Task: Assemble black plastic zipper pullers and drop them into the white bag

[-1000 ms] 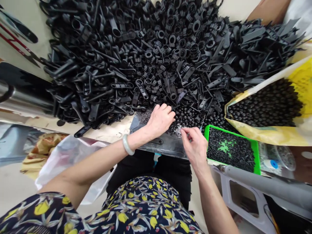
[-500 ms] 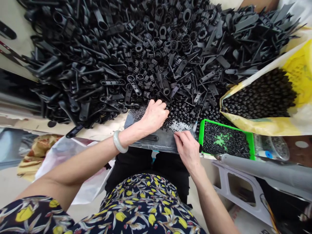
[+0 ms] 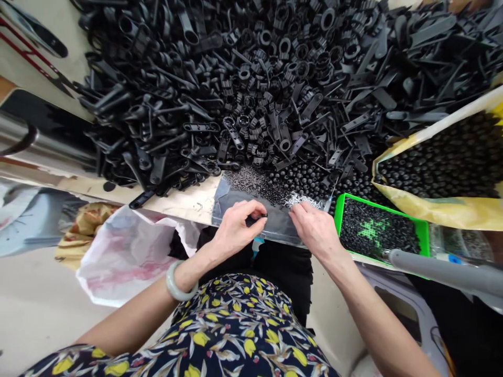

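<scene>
My left hand (image 3: 239,225) is closed in a pinch over the front of the grey mat (image 3: 231,203). Between its thumb and fingers is a small black plastic part (image 3: 251,219), mostly hidden by the fingers. My right hand (image 3: 316,228) has its fingertips pressed together at the near edge of a heap of short silver pins (image 3: 302,200); whether a pin is between them cannot be seen. Behind the hands lie black beads (image 3: 304,179) and a spread of tiny dark pieces (image 3: 251,180).
A huge pile of black plastic parts (image 3: 236,78) covers the table's back. To the right are a green tray (image 3: 338,214) of small black pieces and a yellow-white bag (image 3: 440,207) of black beads. A thin-tipped tool (image 3: 330,200) lies beside the pins. A white plastic bag (image 3: 118,251) hangs left.
My left hand has come back from the small pieces toward the mat's front edge and now pinches a black part. My right hand's fingers have closed in on the pins. The view has shifted.
</scene>
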`<state>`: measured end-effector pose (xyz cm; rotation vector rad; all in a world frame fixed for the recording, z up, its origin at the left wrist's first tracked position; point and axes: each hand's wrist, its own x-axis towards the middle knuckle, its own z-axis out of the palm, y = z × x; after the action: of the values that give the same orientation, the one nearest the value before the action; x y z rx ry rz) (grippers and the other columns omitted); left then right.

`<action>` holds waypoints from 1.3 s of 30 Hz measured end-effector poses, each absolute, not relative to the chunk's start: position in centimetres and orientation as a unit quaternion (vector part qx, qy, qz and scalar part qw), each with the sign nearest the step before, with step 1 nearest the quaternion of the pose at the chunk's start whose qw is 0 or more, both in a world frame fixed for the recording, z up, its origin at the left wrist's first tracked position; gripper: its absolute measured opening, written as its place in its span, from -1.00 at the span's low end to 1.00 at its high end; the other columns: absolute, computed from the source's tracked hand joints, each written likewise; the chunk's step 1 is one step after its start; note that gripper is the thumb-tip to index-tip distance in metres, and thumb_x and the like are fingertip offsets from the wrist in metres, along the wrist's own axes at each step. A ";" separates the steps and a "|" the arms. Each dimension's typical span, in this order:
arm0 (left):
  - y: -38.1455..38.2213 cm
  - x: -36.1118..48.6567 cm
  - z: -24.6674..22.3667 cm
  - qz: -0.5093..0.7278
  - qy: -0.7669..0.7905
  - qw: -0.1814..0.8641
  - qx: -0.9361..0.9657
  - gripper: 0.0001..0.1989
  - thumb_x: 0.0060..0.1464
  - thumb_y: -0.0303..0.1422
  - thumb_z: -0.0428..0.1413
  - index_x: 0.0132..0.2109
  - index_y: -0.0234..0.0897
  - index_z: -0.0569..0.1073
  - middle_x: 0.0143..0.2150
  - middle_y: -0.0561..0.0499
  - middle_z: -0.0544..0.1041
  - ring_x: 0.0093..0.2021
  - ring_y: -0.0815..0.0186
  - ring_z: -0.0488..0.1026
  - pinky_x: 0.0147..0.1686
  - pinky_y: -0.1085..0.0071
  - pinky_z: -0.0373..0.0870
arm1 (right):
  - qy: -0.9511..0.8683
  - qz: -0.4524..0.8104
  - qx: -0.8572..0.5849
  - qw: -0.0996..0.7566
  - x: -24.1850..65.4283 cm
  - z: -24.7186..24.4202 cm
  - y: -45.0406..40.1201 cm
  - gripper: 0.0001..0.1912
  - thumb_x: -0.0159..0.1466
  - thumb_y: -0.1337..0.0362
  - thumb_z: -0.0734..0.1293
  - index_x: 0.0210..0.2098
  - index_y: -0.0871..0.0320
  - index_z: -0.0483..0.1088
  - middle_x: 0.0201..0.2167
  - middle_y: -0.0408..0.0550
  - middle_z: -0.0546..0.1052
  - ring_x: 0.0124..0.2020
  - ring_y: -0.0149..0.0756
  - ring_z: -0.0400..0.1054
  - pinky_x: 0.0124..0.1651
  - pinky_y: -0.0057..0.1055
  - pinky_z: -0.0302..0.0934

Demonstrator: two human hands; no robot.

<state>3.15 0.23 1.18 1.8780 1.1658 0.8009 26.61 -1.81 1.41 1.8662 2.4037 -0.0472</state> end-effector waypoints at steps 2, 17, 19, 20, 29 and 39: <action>-0.6 3.1 -0.1 0.333 0.464 0.365 0.735 -0.96 0.23 -0.40 0.23 -0.16 -0.17 0.53 -0.31 0.07 0.58 -0.24 0.27 0.50 -0.13 0.30 0.39 | 0.785 -0.020 0.618 0.043 26.7 1.3 -1.8 -0.74 0.52 0.25 0.20 -0.26 0.13 0.45 -0.31 -0.01 0.53 -0.38 -0.26 0.41 -0.40 -0.31 -0.01; -0.6 3.2 -2.4 0.367 0.392 0.301 0.789 -0.91 0.37 -0.33 0.14 -0.15 -0.19 0.52 -0.16 0.00 0.71 -0.19 0.26 0.57 -0.03 0.23 0.30 | 0.770 -0.054 0.636 0.002 27.2 1.3 -1.7 -0.81 0.47 0.22 0.27 -0.26 0.04 0.47 -0.27 -0.11 0.57 -0.37 -0.30 0.45 -0.43 -0.32 -0.03; -0.6 3.3 -2.5 0.373 0.394 0.299 0.785 -0.91 0.37 -0.35 0.14 -0.11 -0.19 0.54 -0.16 0.00 0.71 -0.20 0.27 0.58 -0.02 0.23 0.30 | 0.759 -0.074 0.647 -0.017 27.2 1.2 -1.7 -0.83 0.44 0.24 0.28 -0.27 0.04 0.47 -0.29 -0.13 0.59 -0.36 -0.30 0.47 -0.42 -0.34 -0.01; -0.6 3.4 -2.5 0.377 0.397 0.300 0.781 -0.91 0.36 -0.35 0.15 -0.06 -0.19 0.55 -0.16 0.00 0.71 -0.20 0.27 0.58 -0.02 0.23 0.30 | 0.749 -0.094 0.655 -0.036 27.2 1.1 -1.8 -0.86 0.43 0.25 0.29 -0.26 0.04 0.47 -0.30 -0.14 0.60 -0.36 -0.30 0.48 -0.40 -0.36 0.03; -0.3 2.9 -2.3 0.377 0.388 0.311 0.782 -0.91 0.33 -0.35 0.21 -0.07 -0.21 0.58 -0.17 -0.01 0.72 -0.19 0.26 0.59 -0.02 0.25 0.34 | 0.646 -0.260 0.678 -0.235 26.9 0.2 -3.4 -0.86 0.42 0.18 0.32 -0.16 0.05 0.51 -0.34 -0.17 0.65 -0.40 -0.33 0.54 -0.24 -0.41 0.33; -0.5 3.1 -2.3 0.381 0.388 0.309 0.780 -0.91 0.34 -0.35 0.21 -0.04 -0.19 0.55 -0.08 -0.01 0.73 -0.13 0.27 0.64 0.01 0.25 0.37 | 0.459 -0.459 0.650 -0.396 24.5 -0.9 -5.0 -0.71 0.34 0.01 0.44 -0.17 0.12 0.51 -0.32 -0.08 0.65 -0.54 -0.40 0.45 -0.43 -0.44 0.35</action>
<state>3.07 -0.50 -2.31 2.0622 1.0254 1.0079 24.46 -4.98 -0.87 2.8000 1.9773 -1.9762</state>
